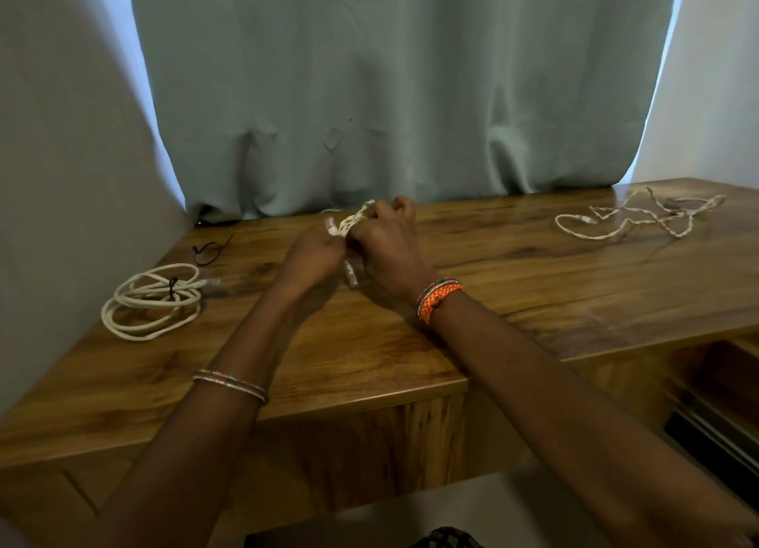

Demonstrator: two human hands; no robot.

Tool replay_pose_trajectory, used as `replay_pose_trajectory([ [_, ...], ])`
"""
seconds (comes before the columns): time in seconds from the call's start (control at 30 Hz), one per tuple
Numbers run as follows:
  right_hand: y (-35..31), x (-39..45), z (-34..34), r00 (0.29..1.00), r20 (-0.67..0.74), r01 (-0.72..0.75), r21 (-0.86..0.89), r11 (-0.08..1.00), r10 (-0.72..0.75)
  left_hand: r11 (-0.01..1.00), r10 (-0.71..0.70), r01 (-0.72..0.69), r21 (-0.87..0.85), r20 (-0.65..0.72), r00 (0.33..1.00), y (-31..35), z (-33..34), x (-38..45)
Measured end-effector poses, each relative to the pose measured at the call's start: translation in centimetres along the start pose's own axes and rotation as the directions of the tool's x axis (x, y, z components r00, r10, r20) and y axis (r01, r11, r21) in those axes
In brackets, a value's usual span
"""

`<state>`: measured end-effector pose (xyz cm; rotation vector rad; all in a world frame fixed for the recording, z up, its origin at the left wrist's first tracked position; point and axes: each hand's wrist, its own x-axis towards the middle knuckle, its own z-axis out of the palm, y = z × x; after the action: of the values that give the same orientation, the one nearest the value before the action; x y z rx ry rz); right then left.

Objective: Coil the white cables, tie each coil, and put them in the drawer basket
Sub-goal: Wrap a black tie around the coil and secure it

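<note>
Left hand (314, 256): fingers curled tight around one end of a small bundle of white cable (356, 219) — a plug pokes out just above them.
Right hand (386, 239): fingers bent over the same bundle from the other side, gripping it; a second plug hangs below the hands.
Bundle: held just above the middle of the wooden table (534, 276).
Tied coil (154, 301): white, bound with a dark tie, lying flat at the table's left.
Loose tie (209, 251): dark, just behind that coil.
Loose cable (640, 217): uncoiled — sprawled at the far right.
Backdrop: pale curtain (390, 95).
</note>
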<state>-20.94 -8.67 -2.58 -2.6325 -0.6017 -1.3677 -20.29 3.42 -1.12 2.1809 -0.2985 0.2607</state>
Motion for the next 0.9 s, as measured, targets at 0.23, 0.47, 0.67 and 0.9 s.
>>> replay_pose_trajectory([
  [0.23,-0.7,0.2,0.6,0.996,-0.065,-0.067,-0.090,0.994,0.061,0.810,-0.190,0.183,-0.556,0.046,0.981,-1.0,0.2,0.3],
  [0.47,-0.5,0.2,0.7,0.983,-0.173,-0.075,-0.048,0.996,0.066,0.851,-0.113,0.031,-0.524,-0.124,0.986,-0.4,0.9,0.6],
  [0.67,-0.8,0.2,0.1,0.980,-0.168,-0.110,-0.036,0.993,0.102,0.905,-0.001,-0.083,-0.417,-0.198,0.980,-0.8,1.1,0.0],
  [0.9,0.7,0.3,-0.4,0.991,-0.081,-0.116,-0.097,0.988,0.108,0.944,0.096,-0.073,-0.320,0.054,0.994,-1.0,-0.1,0.1],
])
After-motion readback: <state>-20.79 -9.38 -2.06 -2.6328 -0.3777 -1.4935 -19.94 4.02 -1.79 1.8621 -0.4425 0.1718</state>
